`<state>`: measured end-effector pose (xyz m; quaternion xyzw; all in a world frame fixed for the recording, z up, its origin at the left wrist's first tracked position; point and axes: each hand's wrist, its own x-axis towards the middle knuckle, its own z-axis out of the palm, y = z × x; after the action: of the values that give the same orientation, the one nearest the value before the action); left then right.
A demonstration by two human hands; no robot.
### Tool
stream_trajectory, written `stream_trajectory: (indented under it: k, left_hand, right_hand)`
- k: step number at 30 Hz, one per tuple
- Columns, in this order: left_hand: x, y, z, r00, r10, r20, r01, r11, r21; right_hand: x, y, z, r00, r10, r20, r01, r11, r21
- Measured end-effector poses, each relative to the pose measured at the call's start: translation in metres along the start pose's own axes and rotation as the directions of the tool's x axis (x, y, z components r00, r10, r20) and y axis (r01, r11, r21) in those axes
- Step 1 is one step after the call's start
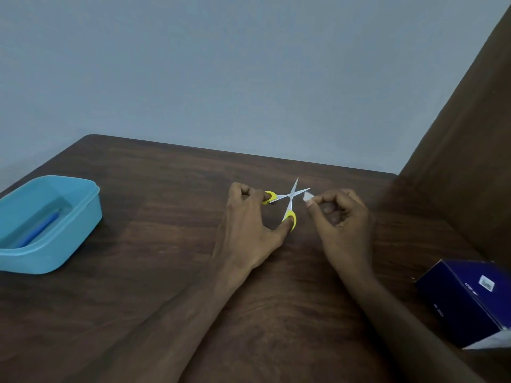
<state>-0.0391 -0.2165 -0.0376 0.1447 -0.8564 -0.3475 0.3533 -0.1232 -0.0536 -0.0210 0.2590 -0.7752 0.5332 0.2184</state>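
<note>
My left hand (249, 225) holds a small pair of scissors (291, 195) with yellow handles, thumb in one loop and a finger in the other. The silver blades stand spread apart, pointing away from me. My right hand (343, 219) pinches a tiny white piece (307, 197) between thumb and forefinger, just right of the blades. Both hands hover over the middle of the dark wooden table (166, 272).
A light blue plastic box (69, 233) sits at the table's left edge with a blue pen (41, 229) inside. A dark blue carton (464, 299) lies at the right front. A brown panel (470, 150) rises along the right side; a grey wall stands behind.
</note>
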Motion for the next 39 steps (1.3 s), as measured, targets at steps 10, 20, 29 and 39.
stream_trajectory:
  k: [10, 20, 29, 39]
  left_hand:
    - [0.001, -0.003, 0.003, 0.997, 0.031, -0.075, -0.026, 0.997, 0.075]
    - [-0.001, 0.008, -0.005, 0.996, 0.074, -0.041, -0.070, 0.994, 0.078]
    - [0.006, 0.006, -0.012, 0.996, -0.090, -0.014, 0.084, 0.967, -0.239]
    - [0.010, -0.001, -0.011, 0.961, -0.130, 0.243, 0.235, 0.847, -0.476]
  right_hand:
    - [-0.006, -0.007, 0.015, 0.918, 0.162, 0.361, -0.282, 0.908, 0.309]
    - [0.006, 0.009, 0.009, 0.983, 0.098, 0.154, -0.119, 0.983, 0.137]
    - [0.001, -0.003, 0.004, 0.959, -0.073, 0.273, 0.031, 0.987, 0.155]
    - [-0.001, -0.004, 0.006, 0.963, -0.099, 0.251, 0.058, 0.985, 0.164]
